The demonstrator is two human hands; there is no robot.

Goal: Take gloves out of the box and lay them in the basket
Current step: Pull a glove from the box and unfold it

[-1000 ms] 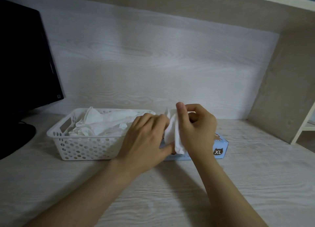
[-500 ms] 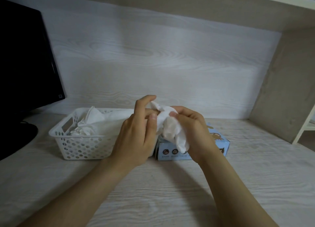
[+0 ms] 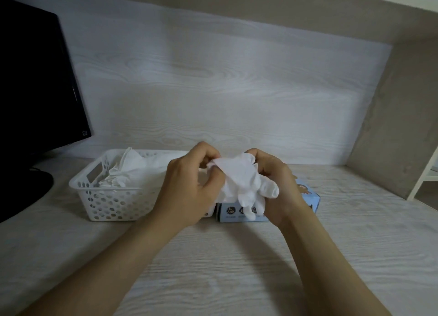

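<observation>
The left hand (image 3: 189, 187) pinches an upper edge of a white glove (image 3: 244, 180) between thumb and curled fingers. The right hand (image 3: 277, 187) holds the same glove from the other side, fingers curled round its bunched body. Held at two places like this, the limp glove can probably be pulled flat before it is laid down. It hangs just above the box (image 3: 310, 197), its empty fingers drooping over the box's front face. The box lies on the desk (image 3: 237, 268) under both hands. Just left of the box stands the white basket (image 3: 113, 204), likely set close to keep each transfer short; the left hand hides whether they touch. More gloves (image 3: 135, 171) are heaped inside it. Far left of the box is a dark monitor (image 3: 35, 78).
</observation>
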